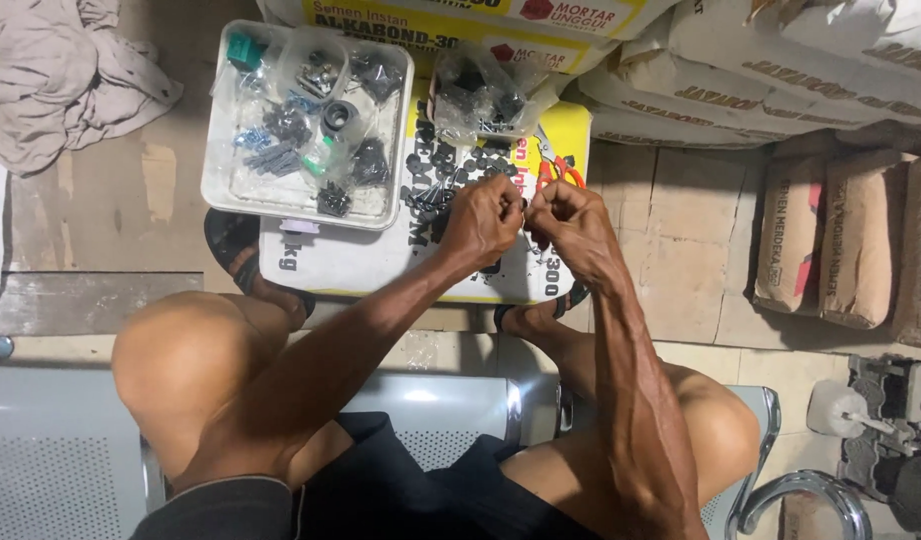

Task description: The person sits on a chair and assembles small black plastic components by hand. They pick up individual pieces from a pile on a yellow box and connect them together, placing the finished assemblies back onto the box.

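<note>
Together, both hands' fingers (pixel 509 207) pinched on a tiny, indistinct part above black screws (pixel 433 190).

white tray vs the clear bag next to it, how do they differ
The white tray is a rigid, square, open container; the clear bag is soft and crumpled. The tray holds several small packets of mixed parts, blue, green and black; the bag holds mostly black pieces. The tray lies farther from the left hand and right hand than the bag. Both rest on the sack and hold small hardware.
</note>
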